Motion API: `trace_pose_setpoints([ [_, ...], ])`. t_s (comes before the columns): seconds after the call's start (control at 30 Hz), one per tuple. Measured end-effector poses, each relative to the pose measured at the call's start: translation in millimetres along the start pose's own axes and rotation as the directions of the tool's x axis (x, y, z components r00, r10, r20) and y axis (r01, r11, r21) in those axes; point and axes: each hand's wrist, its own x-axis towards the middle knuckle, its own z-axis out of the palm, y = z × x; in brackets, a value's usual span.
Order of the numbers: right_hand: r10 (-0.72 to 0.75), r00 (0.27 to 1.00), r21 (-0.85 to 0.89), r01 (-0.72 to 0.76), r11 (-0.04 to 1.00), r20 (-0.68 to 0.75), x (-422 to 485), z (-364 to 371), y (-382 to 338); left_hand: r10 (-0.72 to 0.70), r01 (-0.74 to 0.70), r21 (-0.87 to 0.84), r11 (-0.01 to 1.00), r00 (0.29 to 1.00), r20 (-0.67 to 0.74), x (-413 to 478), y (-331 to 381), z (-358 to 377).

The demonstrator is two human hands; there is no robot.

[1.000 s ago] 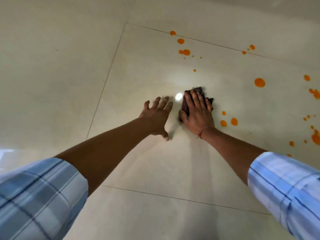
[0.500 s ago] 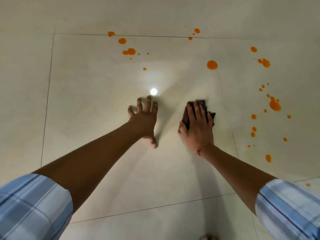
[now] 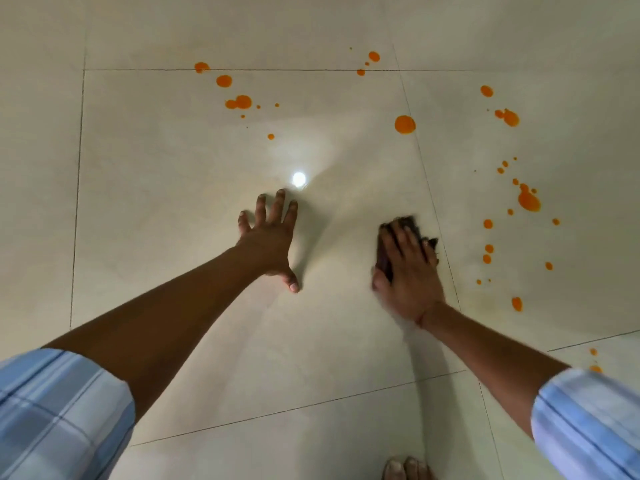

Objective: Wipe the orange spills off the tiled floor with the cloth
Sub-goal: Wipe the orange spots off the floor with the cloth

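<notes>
My right hand (image 3: 408, 271) presses flat on a dark cloth (image 3: 412, 225) on the cream tiled floor (image 3: 173, 202), just left of a grout line. Only the cloth's far edge shows past my fingers. My left hand (image 3: 272, 239) lies flat on the tile with fingers spread, holding nothing. Orange spills dot the floor: a big round drop (image 3: 405, 124) ahead of the cloth, a cluster (image 3: 239, 102) at the far left, a large blot (image 3: 529, 200) and several small drops (image 3: 487, 249) to the right of the cloth.
A bright light reflection (image 3: 298, 178) glares on the tile just beyond my left fingertips. Toes of a bare foot (image 3: 405, 468) show at the bottom edge. More small orange drops (image 3: 595, 360) lie near my right sleeve.
My right hand and the cloth slid right across the tile, away from my left hand. The two drops beside the cloth a second ago no longer show. The view swung right.
</notes>
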Motion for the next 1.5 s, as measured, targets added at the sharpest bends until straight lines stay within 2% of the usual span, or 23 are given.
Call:
trace_pose_setpoints([
  [0.07, 0.184, 0.982, 0.023, -0.183, 0.983, -0.037, 45, -10, -6, -0.015, 0.015, 0.009, 1.0, 1.0, 0.01, 2, 0, -1],
  [0.13, 0.235, 0.97, 0.058, -0.231, 0.971, -0.068, 75, -13, -35, -0.023, 0.023, 0.038, 0.999, 1.0, 0.003, 5, 3, 0],
  [0.17, 0.181, 0.98, 0.055, -0.177, 0.983, -0.08, 75, -10, -49, -0.027, 0.028, 0.053, 0.998, 1.0, -0.006, 5, 4, -1],
  [0.27, -0.138, 0.989, 0.009, 0.139, 0.99, -0.049, 21, 5, -57, -0.048, 0.047, 0.081, 0.996, 0.999, 0.004, 1, 9, -6],
  [0.33, -0.228, 0.974, -0.001, 0.228, 0.974, -0.007, -9, 7, -32, -0.054, 0.053, 0.093, 0.994, 0.999, 0.01, -3, 13, -10],
  [0.4, -0.131, 0.991, 0.002, 0.131, 0.991, -0.01, 7, 2, -11, -0.07, 0.067, 0.114, 0.991, 0.997, 0.029, -5, 19, -14],
  [0.47, 0.092, 0.994, 0.038, -0.089, 0.995, -0.063, 49, -7, -16, -0.094, 0.087, 0.186, 0.979, 0.995, 0.031, -3, 25, -17],
  [0.53, 0.17, 0.983, 0.075, -0.165, 0.983, -0.069, 80, -13, -33, -0.07, 0.062, 0.295, 0.953, 0.997, 0.016, 0, 30, -20],
  [0.57, 0.129, 0.989, 0.076, -0.124, 0.989, -0.066, 80, -13, -40, -0.038, 0.029, 0.336, 0.941, 0.999, 0.02, 1, 33, -22],
  [0.67, -0.176, 0.984, 0.006, 0.176, 0.984, -0.013, 33, -4, -23, 0.02, -0.043, 0.364, 0.93, 0.998, 0.066, 4, 44, -26],
  [0.73, -0.238, 0.971, -0.006, 0.238, 0.971, 0.016, 16, -6, 5, 0.014, -0.048, 0.358, 0.933, 0.995, 0.096, 5, 51, -28],
  [0.9, 0.087, 0.996, 0.07, -0.084, 0.994, -0.036, 77, -12, -5, 0.021, -0.059, 0.317, 0.947, 0.992, 0.122, 9, 50, -26],
  [0.97, 0.069, 0.997, 0.091, -0.066, 0.994, -0.036, 75, -12, -11, 0.029, -0.066, 0.32, 0.945, 0.992, 0.119, 8, 47, -25],
  [1.1, -0.097, 0.995, 0.086, 0.097, 0.992, -0.005, 28, -8, 3, 0.02, -0.059, 0.322, 0.945, 0.992, 0.124, 7, 52, -33],
  [1.17, -0.07, 0.998, 0.093, 0.07, 0.993, -0.004, 35, -9, 9, 0.025, -0.04, 0.308, 0.951, 0.998, 0.052, 14, 58, -45],
  [1.27, 0.075, 0.996, 0.149, -0.069, 0.986, -0.038, 79, -16, 17, 0.055, -0.031, 0.308, 0.951, 0.996, -0.069, 41, 72, -62],
  [1.33, 0.132, 0.99, 0.19, -0.122, 0.974, -0.043, 104, -22, 26, 0.047, -0.037, 0.281, 0.959, 0.998, -0.03, 58, 82, -64],
  [1.4, 0.127, 0.991, 0.187, -0.116, 0.975, -0.046, 113, -23, 31, 0.018, -0.028, 0.286, 0.958, 0.999, 0.039, 71, 93, -65],
  [1.5, 0.115, 0.993, 0.213, -0.115, 0.97, 0.01, 113, -28, 29, -0.025, -0.029, 0.431, 0.902, 0.993, 0.119, 72, 110, -81],
])
